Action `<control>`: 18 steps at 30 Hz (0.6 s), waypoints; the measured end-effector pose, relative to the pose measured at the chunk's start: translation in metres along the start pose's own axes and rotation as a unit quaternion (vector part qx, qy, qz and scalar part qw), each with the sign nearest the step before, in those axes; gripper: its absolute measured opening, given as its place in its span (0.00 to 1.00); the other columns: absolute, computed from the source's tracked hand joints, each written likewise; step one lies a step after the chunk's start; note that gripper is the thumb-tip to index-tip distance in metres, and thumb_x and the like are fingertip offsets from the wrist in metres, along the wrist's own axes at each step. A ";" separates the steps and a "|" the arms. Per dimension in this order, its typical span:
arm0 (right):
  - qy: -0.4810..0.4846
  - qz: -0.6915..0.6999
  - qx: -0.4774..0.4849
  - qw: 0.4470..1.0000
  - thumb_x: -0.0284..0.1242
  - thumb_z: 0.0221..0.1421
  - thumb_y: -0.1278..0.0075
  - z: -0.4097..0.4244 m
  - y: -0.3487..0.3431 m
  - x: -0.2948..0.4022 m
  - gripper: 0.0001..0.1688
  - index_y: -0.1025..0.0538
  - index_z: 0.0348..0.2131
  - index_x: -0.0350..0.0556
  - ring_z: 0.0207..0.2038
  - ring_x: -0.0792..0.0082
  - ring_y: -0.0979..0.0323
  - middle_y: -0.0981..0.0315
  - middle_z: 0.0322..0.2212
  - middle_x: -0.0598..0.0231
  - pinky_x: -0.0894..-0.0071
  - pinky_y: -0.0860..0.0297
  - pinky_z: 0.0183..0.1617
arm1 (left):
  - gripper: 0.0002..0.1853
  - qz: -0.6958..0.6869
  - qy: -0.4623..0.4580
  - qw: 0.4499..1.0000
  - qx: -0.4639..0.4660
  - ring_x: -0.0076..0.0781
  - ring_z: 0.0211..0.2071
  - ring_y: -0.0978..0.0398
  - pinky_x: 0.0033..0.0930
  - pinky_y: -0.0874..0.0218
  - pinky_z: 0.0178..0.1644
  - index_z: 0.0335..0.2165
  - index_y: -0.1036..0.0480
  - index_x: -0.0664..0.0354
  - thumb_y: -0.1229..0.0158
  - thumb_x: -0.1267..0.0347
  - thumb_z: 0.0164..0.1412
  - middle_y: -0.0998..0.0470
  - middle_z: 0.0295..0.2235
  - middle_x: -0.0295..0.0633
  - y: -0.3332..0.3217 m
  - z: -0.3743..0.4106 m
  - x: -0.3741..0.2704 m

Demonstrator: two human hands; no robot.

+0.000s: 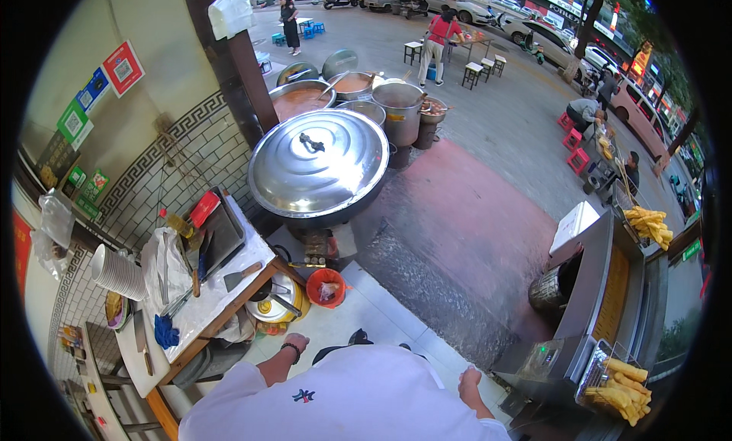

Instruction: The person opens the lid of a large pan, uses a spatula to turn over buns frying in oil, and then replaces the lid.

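My left hand, with a dark beaded bracelet at its wrist, hangs beside my body near an orange-red bin. Its fingers curl under and are partly hidden. On my other side my right hand hangs low above the tiles, its fingers also too small to make out. Nothing shows in either hand. Ahead stands a large pan under a domed metal lid. To the left, a worktable bears a scraper, a cleaver and a blue cloth.
Several pots, among them a tall stockpot, stand behind the lidded pan. At right, fried dough sticks fill a wire basket beside a metal counter. Stacked white bowls lean at left. People sit and stand near outdoor tables.
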State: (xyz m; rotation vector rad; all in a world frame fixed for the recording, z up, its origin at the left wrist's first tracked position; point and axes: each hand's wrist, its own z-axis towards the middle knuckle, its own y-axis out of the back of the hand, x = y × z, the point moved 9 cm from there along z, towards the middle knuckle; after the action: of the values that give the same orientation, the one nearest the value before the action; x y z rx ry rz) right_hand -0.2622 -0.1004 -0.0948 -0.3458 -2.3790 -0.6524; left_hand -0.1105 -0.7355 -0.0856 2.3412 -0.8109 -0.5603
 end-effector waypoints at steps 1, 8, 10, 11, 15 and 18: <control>0.003 0.003 -0.002 1.000 0.31 0.52 0.58 -0.004 0.000 0.004 0.13 0.38 0.19 0.43 0.11 0.75 0.44 0.42 0.11 0.68 0.73 0.47 0.13 | 0.19 -0.033 0.025 0.999 0.002 0.40 0.40 0.31 0.39 0.42 0.44 0.33 0.27 0.58 0.62 0.59 0.54 0.27 0.35 0.44 0.000 -0.001 0.003; 0.009 0.016 0.012 1.000 0.31 0.51 0.59 0.014 -0.003 -0.008 0.13 0.37 0.19 0.41 0.11 0.73 0.43 0.41 0.12 0.65 0.72 0.47 0.13 | 0.22 0.109 -0.034 0.993 0.031 0.42 0.39 0.30 0.39 0.41 0.44 0.32 0.27 0.60 0.64 0.58 0.54 0.27 0.35 0.45 -0.012 0.004 0.004; -0.002 -0.013 0.014 1.000 0.31 0.50 0.58 0.010 0.001 -0.011 0.13 0.37 0.20 0.39 0.12 0.72 0.43 0.40 0.12 0.64 0.71 0.46 0.13 | 0.22 0.152 -0.061 0.986 0.022 0.42 0.38 0.30 0.40 0.41 0.44 0.32 0.27 0.60 0.64 0.58 0.54 0.27 0.35 0.46 -0.015 0.005 0.004; -0.001 -0.016 0.012 1.000 0.32 0.50 0.58 0.010 -0.001 -0.012 0.14 0.37 0.20 0.38 0.11 0.72 0.43 0.40 0.12 0.63 0.70 0.46 0.13 | 0.21 0.107 -0.034 0.994 0.015 0.42 0.38 0.30 0.40 0.41 0.43 0.32 0.27 0.59 0.64 0.59 0.54 0.27 0.35 0.46 -0.013 0.006 0.011; -0.005 -0.052 -0.013 0.999 0.33 0.49 0.58 -0.001 0.009 -0.014 0.15 0.35 0.22 0.35 0.14 0.69 0.40 0.37 0.15 0.60 0.68 0.43 0.16 | 0.18 0.058 -0.032 0.998 0.013 0.41 0.37 0.30 0.40 0.40 0.42 0.30 0.27 0.57 0.63 0.61 0.53 0.26 0.33 0.46 -0.015 0.017 0.010; 0.010 -0.100 -0.033 0.994 0.34 0.49 0.57 0.026 0.012 -0.032 0.18 0.33 0.26 0.32 0.19 0.65 0.35 0.33 0.20 0.54 0.65 0.38 0.22 | 0.17 0.091 -0.086 0.992 0.007 0.41 0.35 0.29 0.41 0.40 0.40 0.28 0.27 0.56 0.62 0.63 0.52 0.26 0.31 0.45 -0.026 0.027 0.017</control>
State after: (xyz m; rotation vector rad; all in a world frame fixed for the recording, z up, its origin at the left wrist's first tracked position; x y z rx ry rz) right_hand -0.2467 -0.0788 -0.1282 -0.1300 -2.3963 -0.8236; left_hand -0.1021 -0.7411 -0.1256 2.2231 -1.0967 -0.6851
